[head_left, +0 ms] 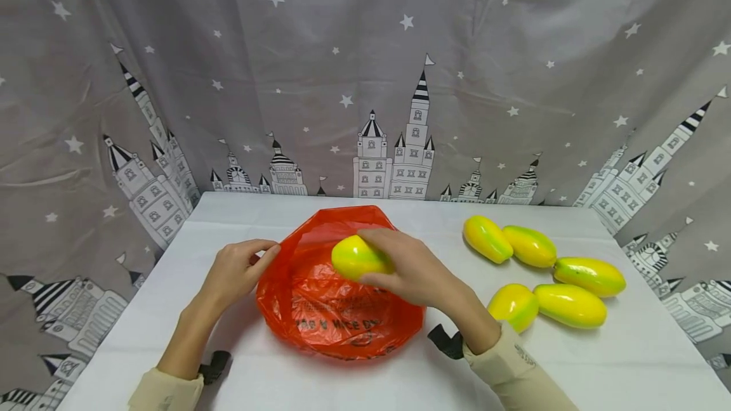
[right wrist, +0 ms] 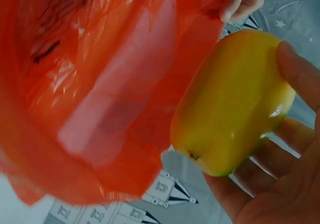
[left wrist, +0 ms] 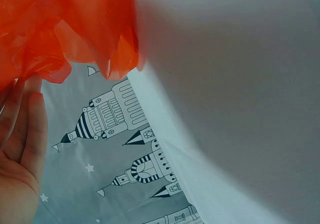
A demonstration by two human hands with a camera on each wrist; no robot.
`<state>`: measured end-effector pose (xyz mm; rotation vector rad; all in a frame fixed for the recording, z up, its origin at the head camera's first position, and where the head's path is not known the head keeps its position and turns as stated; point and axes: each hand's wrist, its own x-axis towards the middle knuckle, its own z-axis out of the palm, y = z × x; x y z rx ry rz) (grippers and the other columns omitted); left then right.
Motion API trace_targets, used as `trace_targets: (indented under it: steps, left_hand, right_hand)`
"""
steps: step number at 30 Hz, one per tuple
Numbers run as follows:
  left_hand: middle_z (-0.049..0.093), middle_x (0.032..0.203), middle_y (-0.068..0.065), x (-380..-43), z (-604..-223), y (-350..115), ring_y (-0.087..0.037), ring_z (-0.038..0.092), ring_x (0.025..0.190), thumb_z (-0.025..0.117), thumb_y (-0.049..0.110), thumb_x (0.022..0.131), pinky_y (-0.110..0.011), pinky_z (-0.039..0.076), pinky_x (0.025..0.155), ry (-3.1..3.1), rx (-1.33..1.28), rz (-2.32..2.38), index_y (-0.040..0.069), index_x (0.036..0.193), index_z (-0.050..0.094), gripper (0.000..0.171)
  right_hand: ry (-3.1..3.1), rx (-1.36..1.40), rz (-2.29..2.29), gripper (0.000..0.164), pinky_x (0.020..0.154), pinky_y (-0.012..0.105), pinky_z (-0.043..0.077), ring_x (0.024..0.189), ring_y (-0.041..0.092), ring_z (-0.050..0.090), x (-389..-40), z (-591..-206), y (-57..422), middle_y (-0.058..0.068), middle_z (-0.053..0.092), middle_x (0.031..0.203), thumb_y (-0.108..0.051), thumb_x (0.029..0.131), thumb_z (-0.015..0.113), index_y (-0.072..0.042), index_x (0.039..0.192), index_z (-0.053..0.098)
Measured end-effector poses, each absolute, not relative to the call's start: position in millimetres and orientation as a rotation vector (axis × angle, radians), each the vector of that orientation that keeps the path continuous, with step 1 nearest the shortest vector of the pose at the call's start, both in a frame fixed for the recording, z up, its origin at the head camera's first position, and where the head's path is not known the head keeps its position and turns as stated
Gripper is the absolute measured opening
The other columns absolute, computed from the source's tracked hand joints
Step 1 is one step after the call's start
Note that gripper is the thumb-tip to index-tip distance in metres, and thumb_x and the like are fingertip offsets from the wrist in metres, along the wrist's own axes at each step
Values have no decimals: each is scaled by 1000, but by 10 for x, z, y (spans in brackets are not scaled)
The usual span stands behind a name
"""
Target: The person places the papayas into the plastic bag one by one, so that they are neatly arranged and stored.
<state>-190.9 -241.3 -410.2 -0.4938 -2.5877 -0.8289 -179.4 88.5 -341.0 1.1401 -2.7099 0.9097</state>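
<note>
A red plastic bag (head_left: 337, 309) with dark print lies on the white table, its mouth spread wide. At its left rim my left hand (head_left: 237, 271) pinches the plastic between thumb and fingers; the left wrist view shows the fingers (left wrist: 31, 129) at the crumpled edge. My right hand (head_left: 411, 268) grips a glossy, oblong yellow-green fruit (head_left: 360, 259), held over the bag's opening. In the right wrist view, the thumb lies on one side of this fruit (right wrist: 230, 104) and the other fingers curl beneath it, close beside the red plastic.
Several similar fruits lie in a loose group at the table's right, among them one at the back (head_left: 487, 238) and one nearer the right forearm (head_left: 514, 306). Behind the white table (head_left: 240, 214) hangs a grey curtain (head_left: 320, 81) printed with castles and stars.
</note>
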Motion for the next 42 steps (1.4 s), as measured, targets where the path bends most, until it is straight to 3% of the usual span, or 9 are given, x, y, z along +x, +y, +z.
trace_targets:
  steps: [5,13,18,27,42]
  left_hand:
    - [73,98,-13,-1916,-4088,-2383,-26,68,77,66,17,95,-43,58,68,-2617,-463,-836,2,104,75,20]
    - [73,98,-15,-1906,-4098,-2376,-27,68,78,66,16,95,-44,58,69,-2628,-447,-832,1,104,75,20]
    - [73,97,-14,-1902,-4105,-2374,-26,67,76,66,15,95,-43,58,68,-2621,-454,-834,1,103,75,19]
    - [73,98,-15,-1903,-4096,-2379,-27,68,78,66,16,95,-44,58,69,-2611,-459,-845,1,104,75,20]
    - [74,96,-12,-1902,-4124,-2376,-24,69,74,68,13,93,-41,58,65,-2536,-477,-854,2,100,76,15]
  right_hand:
    - [-2741,1063,918,67,103,40,42,124,20,51,-1824,-3454,760,2,52,143,-31,88,76,-11,145,48]
    - [-2833,825,904,60,85,37,49,99,18,57,-1940,-3498,521,2,63,119,-33,86,77,-11,137,53]
    - [-2876,808,889,59,84,35,48,97,17,56,-2007,-3575,378,1,63,115,-35,86,77,-10,134,53]
    - [-2900,883,886,58,85,30,46,97,13,54,-2149,-3680,182,-2,63,116,-38,86,77,-13,134,58]
    - [-2890,858,944,58,95,35,46,105,18,56,-2284,-3904,-14,3,63,127,-28,87,78,-10,137,57]
